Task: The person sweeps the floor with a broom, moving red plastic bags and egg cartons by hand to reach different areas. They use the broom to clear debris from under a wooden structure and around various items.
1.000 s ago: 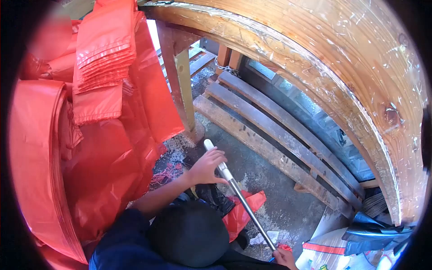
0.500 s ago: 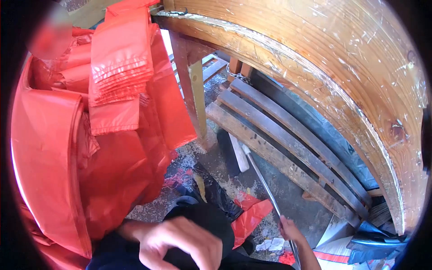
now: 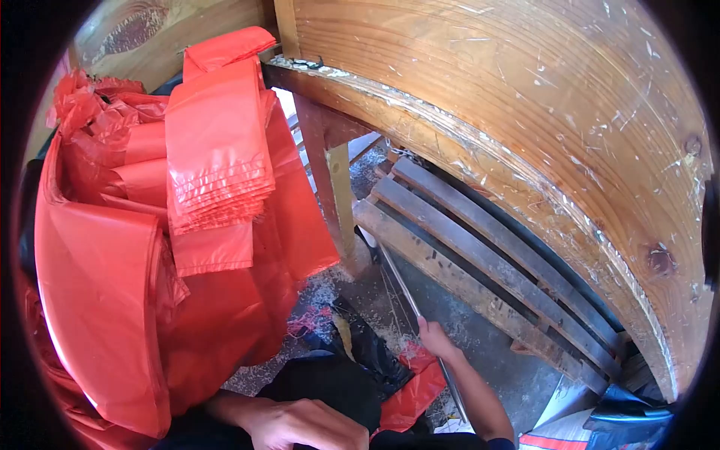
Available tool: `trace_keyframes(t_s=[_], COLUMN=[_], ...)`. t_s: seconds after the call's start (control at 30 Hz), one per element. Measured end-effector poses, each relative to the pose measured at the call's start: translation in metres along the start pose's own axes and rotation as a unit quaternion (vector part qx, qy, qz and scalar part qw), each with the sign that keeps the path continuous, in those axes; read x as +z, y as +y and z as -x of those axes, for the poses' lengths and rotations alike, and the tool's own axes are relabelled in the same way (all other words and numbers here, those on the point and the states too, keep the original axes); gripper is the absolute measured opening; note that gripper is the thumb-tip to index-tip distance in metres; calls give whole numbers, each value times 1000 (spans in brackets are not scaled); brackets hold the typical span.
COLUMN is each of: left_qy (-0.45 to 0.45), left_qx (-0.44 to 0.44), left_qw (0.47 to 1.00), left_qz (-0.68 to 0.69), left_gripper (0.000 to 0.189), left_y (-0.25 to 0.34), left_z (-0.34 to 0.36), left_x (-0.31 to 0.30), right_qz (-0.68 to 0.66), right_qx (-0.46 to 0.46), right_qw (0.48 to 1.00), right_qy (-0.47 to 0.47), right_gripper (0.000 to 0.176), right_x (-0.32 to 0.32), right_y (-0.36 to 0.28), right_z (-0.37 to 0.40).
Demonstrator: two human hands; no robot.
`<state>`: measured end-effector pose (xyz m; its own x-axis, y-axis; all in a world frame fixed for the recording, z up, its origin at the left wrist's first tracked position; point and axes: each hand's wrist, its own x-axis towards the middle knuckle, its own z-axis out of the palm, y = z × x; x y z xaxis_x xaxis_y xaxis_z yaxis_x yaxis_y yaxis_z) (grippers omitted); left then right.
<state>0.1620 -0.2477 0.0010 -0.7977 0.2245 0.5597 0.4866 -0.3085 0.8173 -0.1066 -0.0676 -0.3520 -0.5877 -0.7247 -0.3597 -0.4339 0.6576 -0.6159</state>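
Note:
The metal handle of a broom (image 3: 405, 289) is gripped in my right hand (image 3: 437, 340), fingers wrapped round it. It slants from the lower middle up toward the slatted pallet. The broom's white head (image 3: 367, 237) shows only in part beside the pallet's edge. My left hand (image 3: 307, 424) is low over my dark-clothed lap, back upward. Its fingers bend down and the frame's bottom edge cuts off the tips. Left of it hangs a large pile of red plastic bags (image 3: 217, 180), folded in layers. A loose red plastic piece (image 3: 412, 394) lies on the floor under the handle.
A scratched wooden table (image 3: 480, 90) curves across the upper right. Below it stands a slatted wooden pallet (image 3: 480, 259). A wooden leg (image 3: 341, 187) rises beside the bags. Pale scraps and black plastic (image 3: 367, 345) litter the floor. A white sack (image 3: 559, 433) lies at lower right.
My right hand has moved up and left with the broom, whose head has shifted toward the wooden leg. My left hand has dropped lower. The whole view has tilted slightly upward.

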Motion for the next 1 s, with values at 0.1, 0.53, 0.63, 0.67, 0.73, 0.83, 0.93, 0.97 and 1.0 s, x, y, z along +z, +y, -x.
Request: trace_keyframes(t_s=[0.1, 0.53, 0.63, 0.67, 0.73, 0.83, 0.93, 0.97, 1.0], left_qy=[21, 27, 28, 25, 23, 35, 32, 28, 30], left_qx=[7, 20, 21, 23, 27, 23, 18, 18, 21], left_qw=[1000, 999, 999, 999, 999, 999, 999, 999, 999], left_qz=[-15, 30, 29, 23, 8, 2, -12, -15, -24], left_gripper=[23, 20, 19, 18, 18, 17, 17, 17, 17], left_y=[1, -9, -13, -13, -12, -9, -7, -6, -5], left_z=[3, 3, 1, 0, 0, 2, 2, 2, 2], left_x=[4, -7, -7, -9, -10, -8, -8, -8, -7], right_qz=[-74, -657, -665, -640, -610, -355, -355, -368, -338], right_qx=[26, 214, 235, 260, 278, 324, 248, 259, 235], right_qw=[996, 657, 654, 678, 704, 871, 891, 879, 899], right_qy=[-44, -300, -275, -252, -233, -100, -133, -155, -153], right_gripper=[64, 55, 55, 55, 55, 55, 55, 57, 57], right_x=[12, -87, -95, -95, -103, -100, -69, -52, -36], right_y=[-35, 1, 16, 23, 16, -11, -22, -17, -27], right_z=[-42, 99, 157, 174, 179, 165, 104, 75, 52])
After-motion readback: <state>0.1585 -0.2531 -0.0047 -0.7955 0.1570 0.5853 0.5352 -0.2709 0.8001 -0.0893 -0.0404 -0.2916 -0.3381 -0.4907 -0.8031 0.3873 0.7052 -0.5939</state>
